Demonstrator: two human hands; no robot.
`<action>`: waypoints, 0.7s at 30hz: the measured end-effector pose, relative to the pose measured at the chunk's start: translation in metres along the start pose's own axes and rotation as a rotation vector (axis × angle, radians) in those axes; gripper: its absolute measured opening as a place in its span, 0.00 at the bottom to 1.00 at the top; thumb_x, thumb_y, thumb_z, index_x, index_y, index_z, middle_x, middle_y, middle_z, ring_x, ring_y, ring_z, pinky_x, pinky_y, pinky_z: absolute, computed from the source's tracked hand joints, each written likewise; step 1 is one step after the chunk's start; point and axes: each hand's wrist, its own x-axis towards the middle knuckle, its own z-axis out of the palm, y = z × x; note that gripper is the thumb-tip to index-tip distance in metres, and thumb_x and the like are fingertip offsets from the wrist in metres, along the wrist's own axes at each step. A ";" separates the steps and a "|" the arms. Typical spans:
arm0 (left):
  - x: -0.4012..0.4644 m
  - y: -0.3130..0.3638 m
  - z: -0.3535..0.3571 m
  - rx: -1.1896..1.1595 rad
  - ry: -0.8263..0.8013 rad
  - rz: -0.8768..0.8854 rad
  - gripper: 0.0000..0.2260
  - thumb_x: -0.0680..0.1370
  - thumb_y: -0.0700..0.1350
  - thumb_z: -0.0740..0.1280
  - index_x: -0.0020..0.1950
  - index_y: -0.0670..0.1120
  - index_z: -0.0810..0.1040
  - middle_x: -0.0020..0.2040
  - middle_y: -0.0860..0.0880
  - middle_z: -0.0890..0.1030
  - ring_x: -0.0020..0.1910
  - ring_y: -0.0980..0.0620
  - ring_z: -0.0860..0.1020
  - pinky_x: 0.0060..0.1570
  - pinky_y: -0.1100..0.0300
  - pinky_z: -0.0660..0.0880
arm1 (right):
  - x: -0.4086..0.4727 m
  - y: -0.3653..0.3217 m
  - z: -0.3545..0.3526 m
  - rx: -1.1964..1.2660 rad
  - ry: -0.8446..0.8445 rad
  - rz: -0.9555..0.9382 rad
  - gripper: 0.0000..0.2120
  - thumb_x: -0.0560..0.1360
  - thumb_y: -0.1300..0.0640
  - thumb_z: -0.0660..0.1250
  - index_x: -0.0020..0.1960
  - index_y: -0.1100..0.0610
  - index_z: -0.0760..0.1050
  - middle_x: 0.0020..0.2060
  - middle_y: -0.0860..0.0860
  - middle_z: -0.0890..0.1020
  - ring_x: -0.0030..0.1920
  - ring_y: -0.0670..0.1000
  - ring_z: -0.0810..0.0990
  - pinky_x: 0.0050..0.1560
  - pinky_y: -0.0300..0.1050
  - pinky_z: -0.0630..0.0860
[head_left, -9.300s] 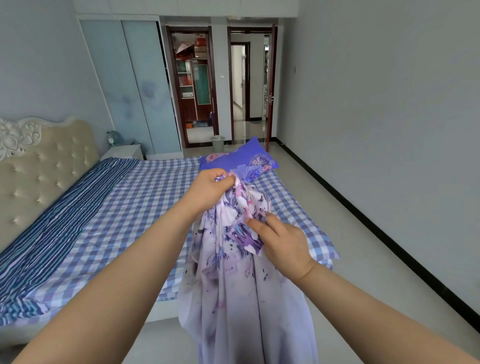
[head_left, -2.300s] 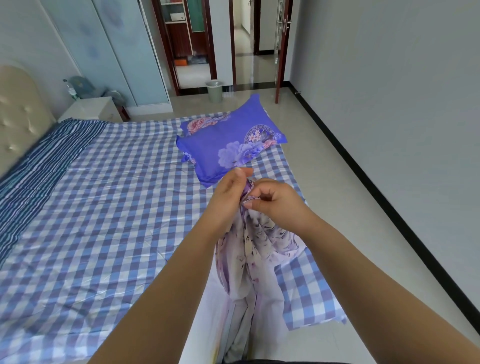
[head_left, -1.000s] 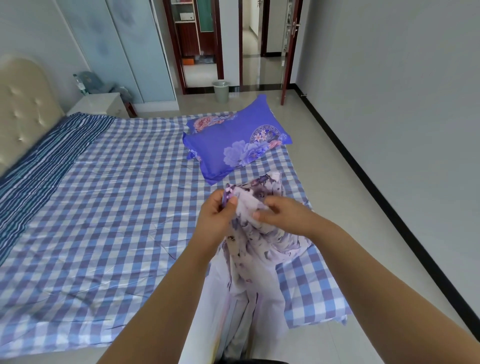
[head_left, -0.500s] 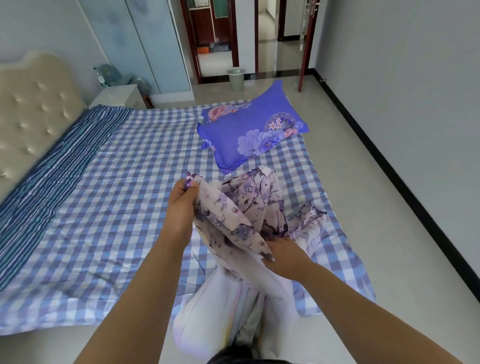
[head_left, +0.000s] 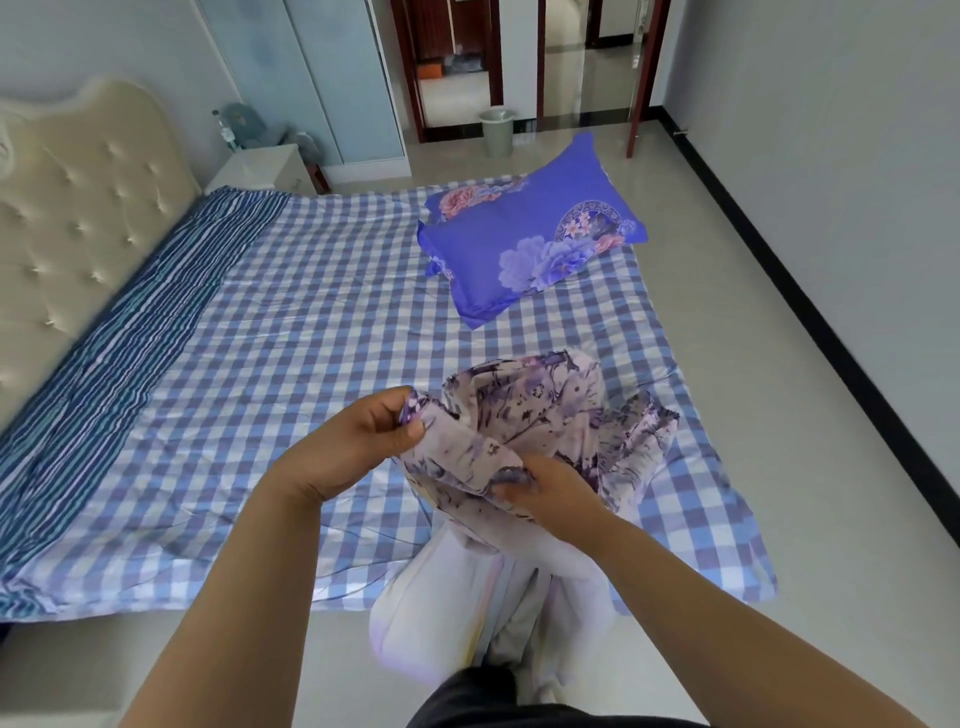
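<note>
So, just one piece of floral-print fabric (head_left: 545, 410) is being handled here. It is held over the near right part of the bed, just above the blue-and-white checked sheet (head_left: 291, 332). The printed side is pale lilac and scattered with darker purple flowers and leafy smudges. The lower part shows a plain whitish side and hangs down past the near edge of the mattress toward the floor. The top is bunched into loose folds, and one flap is draped over to the right onto the sheet.

Two hands are on it. An edge of the fabric is pinched between the thumb and curled fingers of the left hand (head_left: 358, 447), at the left end of the bunch. A fold lower down and to the right is gripped by the right hand (head_left: 553, 493), with the fingertips partly covered by cloth.

As for the rest, one violet-blue pillow (head_left: 530, 236) with pink and lilac blooms and a round medallion motif is lying farther back on the right, well apart from the fabric. One blue striped blanket (head_left: 119, 322) is spread along the left, next to a cream tufted headboard (head_left: 78, 208). One white nightstand (head_left: 260, 166) and one pale green waste bin (head_left: 497, 132) can be seen at the far end.
</note>
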 end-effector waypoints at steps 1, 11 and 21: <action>-0.004 -0.001 -0.002 -0.008 -0.023 0.002 0.20 0.71 0.58 0.72 0.55 0.46 0.80 0.56 0.40 0.81 0.57 0.41 0.79 0.56 0.53 0.76 | 0.002 -0.004 0.000 -0.021 0.023 -0.035 0.13 0.75 0.49 0.64 0.43 0.59 0.73 0.37 0.54 0.77 0.39 0.53 0.76 0.43 0.50 0.73; -0.032 -0.012 -0.011 -0.234 -0.069 0.042 0.14 0.73 0.53 0.72 0.55 0.47 0.82 0.52 0.44 0.83 0.52 0.46 0.81 0.51 0.57 0.77 | 0.008 0.004 -0.023 -0.485 -0.137 -0.191 0.18 0.74 0.50 0.67 0.63 0.51 0.75 0.57 0.46 0.77 0.56 0.47 0.74 0.55 0.40 0.72; -0.033 -0.023 -0.017 -0.364 -0.105 0.050 0.16 0.78 0.36 0.57 0.57 0.45 0.81 0.55 0.42 0.82 0.53 0.44 0.81 0.50 0.53 0.78 | 0.004 0.015 -0.045 -0.199 0.356 -0.380 0.05 0.68 0.57 0.76 0.40 0.48 0.81 0.76 0.49 0.46 0.75 0.43 0.53 0.69 0.40 0.58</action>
